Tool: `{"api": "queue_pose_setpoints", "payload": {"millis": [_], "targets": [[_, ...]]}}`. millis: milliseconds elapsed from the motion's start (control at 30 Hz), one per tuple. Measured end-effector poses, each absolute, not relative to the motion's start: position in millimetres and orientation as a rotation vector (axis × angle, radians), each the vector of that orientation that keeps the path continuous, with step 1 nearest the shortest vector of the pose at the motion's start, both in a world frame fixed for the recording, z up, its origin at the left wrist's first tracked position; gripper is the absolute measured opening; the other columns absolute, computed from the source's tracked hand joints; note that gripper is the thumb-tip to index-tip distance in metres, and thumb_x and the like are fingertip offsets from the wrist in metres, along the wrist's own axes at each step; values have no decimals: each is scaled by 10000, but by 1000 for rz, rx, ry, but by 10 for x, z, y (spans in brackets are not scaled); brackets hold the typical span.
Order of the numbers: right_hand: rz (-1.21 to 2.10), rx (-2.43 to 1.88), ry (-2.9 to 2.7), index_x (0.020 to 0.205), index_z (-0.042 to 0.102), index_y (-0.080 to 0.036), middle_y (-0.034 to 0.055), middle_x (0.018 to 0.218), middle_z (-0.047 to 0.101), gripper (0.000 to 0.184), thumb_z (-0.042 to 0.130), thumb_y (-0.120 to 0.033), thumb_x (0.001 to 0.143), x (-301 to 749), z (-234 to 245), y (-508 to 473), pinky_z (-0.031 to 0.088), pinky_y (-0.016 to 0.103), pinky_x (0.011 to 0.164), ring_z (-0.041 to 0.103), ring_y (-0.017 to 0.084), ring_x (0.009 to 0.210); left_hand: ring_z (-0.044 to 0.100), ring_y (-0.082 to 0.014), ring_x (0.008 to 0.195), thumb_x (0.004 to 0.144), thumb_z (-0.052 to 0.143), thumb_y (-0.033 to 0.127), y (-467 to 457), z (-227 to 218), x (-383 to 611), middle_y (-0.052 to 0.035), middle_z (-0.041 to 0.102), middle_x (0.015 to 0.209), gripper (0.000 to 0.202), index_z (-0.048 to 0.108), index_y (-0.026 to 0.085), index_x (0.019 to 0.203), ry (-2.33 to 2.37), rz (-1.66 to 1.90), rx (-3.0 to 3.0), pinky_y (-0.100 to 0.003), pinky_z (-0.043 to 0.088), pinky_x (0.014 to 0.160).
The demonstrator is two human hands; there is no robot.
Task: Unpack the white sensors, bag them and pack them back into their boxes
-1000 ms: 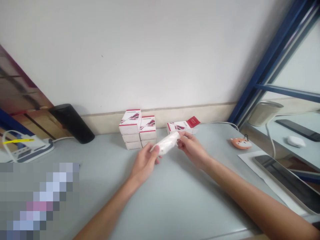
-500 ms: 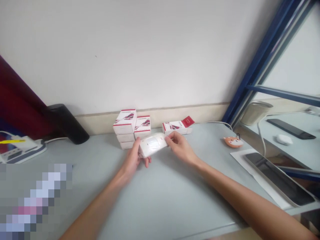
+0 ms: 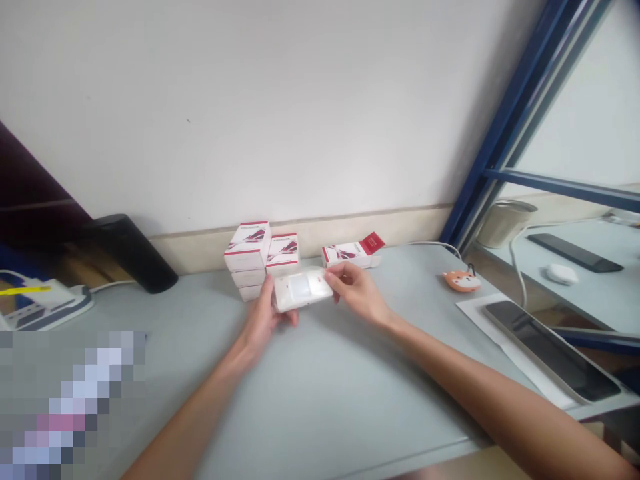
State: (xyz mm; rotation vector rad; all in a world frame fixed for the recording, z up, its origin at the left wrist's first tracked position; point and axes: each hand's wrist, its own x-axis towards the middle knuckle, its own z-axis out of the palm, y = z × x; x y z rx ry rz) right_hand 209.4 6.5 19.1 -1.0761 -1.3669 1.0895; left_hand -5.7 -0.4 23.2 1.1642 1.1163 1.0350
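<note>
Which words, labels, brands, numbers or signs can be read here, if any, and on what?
None can be read for certain.
Stacked boxes: a dark line of print on the two visible tops, too small and blurred to read.
Open box: print on its upper face, too small to read.
Red flap: pale lettering, too small to read.
White device: a small reddish mark, too blurred to tell whether it is lettering.

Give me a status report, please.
Left hand and right hand gripping white device. Device held above table. Stacked boxes just behind, nothing blocking hands.
</note>
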Motion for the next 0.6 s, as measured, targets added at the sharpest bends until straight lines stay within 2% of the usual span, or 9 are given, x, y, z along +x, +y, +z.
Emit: {"api": "queue_pose_setpoints", "payload": {"millis": [100, 200, 267, 367, 433, 500, 600], "targets": [[1143, -1056, -1268, 848, 639, -214, -2, 711, 645, 319, 737, -517, 850, 2115, 168, 96, 491, 338, 670, 569, 149, 611, 637, -200, 683, 966, 466, 724, -6, 241, -38, -75, 741, 878, 623, 624, 159, 1177, 967, 1091, 1111, -335, 497, 694], [1354, -997, -1054, 771, 622, -204, -5, 702, 620, 250, 781, -395, 798, 2135, 172, 108, 492, 313, 643, 539, 133, 612, 681, -204, 784, 928, 674, 552, -60, 280, -36, -81, 719, 1027, 515, 552, 185, 1268, 875, 1100, 1180, -338, 517, 756], [1513, -936, -938, 720, 609, -193, -10, 694, 577, 189, 759, -296, 770, 2148, 193, 103, 469, 271, 607, 512, 116, 620, 691, -188, 801, 871, 779, 434, -98, 308, -43, -56, 696, 1061, 589, 501, 232, 1349, 871, 1089, 1283, -325, 520, 779], [1646, -884, -900, 712, 607, -181, -8, 719, 546, 131, 725, -230, 741, 2163, 237, 90, 436, 231, 555, 472, 94, 614, 694, -166, 792, 823, 828, 405, -95, 324, -51, -38, 677, 1123, 775, 402, 310, 1463, 938, 1152, 1405, -320, 543, 778], [1692, -869, -891, 751, 630, -172, -4, 740, 549, 116, 732, -222, 731, 2161, 267, 82, 430, 219, 537, 465, 88, 610, 703, -194, 901, 780, 854, 423, -52, 309, -55, -57, 669, 1181, 771, 445, 295, 1421, 981, 1289, 1510, -325, 564, 805], [1701, -855, -885, 749, 627, -165, -9, 734, 538, 132, 742, -225, 725, 2149, 296, 70, 430, 209, 532, 462, 79, 601, 686, -235, 1050, 740, 873, 430, -4, 281, -65, -76, 662, 1203, 653, 545, 248, 1274, 1002, 1444, 1645, -328, 571, 856], [1645, -822, -879, 716, 597, -169, -27, 716, 521, 181, 764, -237, 702, 2122, 334, 47, 435, 206, 538, 463, 69, 588, 670, -253, 1106, 744, 867, 430, 24, 240, -93, -78, 676, 1159, 488, 584, 221, 1083, 1044, 1533, 1767, -332, 562, 891]]}}
